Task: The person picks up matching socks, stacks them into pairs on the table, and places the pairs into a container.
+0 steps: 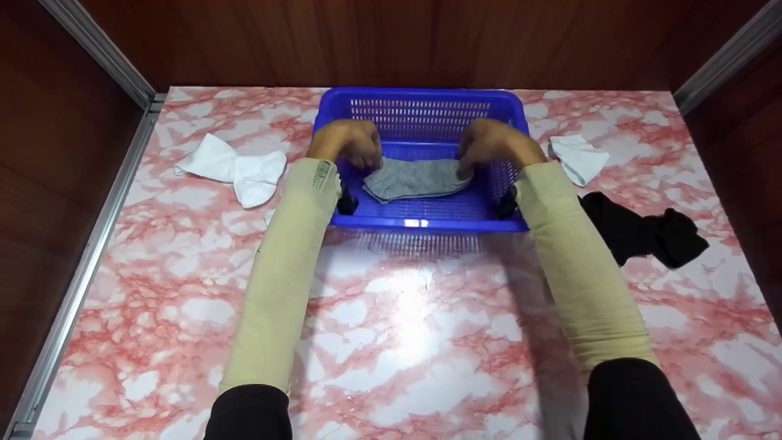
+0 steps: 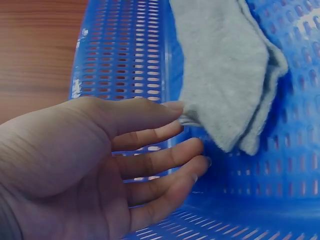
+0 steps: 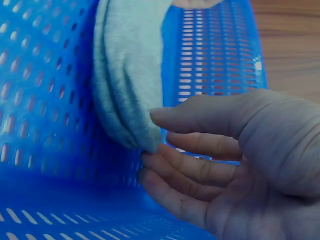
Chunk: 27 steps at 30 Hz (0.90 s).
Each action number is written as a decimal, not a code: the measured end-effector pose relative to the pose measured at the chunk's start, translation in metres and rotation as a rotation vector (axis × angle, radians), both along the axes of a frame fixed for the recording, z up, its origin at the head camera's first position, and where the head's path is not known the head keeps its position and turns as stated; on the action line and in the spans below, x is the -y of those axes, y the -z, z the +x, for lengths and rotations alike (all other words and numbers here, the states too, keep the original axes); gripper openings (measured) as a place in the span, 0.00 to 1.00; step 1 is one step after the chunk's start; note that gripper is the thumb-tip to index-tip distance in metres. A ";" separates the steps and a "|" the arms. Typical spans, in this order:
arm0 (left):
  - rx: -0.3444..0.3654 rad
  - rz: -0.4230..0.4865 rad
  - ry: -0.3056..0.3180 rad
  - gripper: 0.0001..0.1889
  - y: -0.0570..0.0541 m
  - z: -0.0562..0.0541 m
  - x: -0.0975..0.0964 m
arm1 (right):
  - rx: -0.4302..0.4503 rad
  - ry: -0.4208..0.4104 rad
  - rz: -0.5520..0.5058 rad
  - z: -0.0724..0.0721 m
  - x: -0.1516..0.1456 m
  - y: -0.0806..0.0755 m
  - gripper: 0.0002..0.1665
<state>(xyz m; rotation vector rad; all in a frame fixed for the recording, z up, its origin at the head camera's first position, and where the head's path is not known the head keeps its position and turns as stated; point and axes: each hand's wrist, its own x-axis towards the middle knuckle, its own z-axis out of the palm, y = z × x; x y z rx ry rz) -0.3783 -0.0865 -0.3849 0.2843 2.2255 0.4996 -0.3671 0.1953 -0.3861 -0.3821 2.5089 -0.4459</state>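
A pair of grey socks (image 1: 418, 180), one layered on the other, lies stretched sideways inside a blue plastic basket (image 1: 427, 223). At the socks' left end, my left hand (image 1: 356, 142) pinches an upper corner between thumb and index finger; the left wrist view shows its other fingers (image 2: 165, 167) loosely bent below. My right hand (image 1: 486, 143) holds the opposite, rounded end. In the right wrist view its thumb (image 3: 195, 115) lies against the fabric, with fingertips at the lower edge. Both hands reach in over the basket's sides.
White socks (image 1: 211, 159) lie left of the basket, and a smaller white cloth piece (image 1: 579, 159) lies right of it. Black socks (image 1: 672, 238) are beside my right forearm. Brown wooden panels (image 1: 427, 43) enclose the marbled red-and-white tabletop (image 1: 415, 342) at the back and sides.
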 end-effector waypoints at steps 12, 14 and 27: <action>-0.288 0.075 -0.001 0.11 -0.030 0.012 0.010 | -0.197 -0.025 -0.179 0.002 -0.003 -0.021 0.19; -0.376 0.066 0.003 0.12 -0.035 0.015 0.012 | -0.226 -0.040 -0.184 0.004 -0.004 -0.028 0.18; -0.717 0.216 -0.161 0.18 -0.062 0.037 0.037 | -0.376 -0.039 -0.160 0.020 -0.011 -0.071 0.18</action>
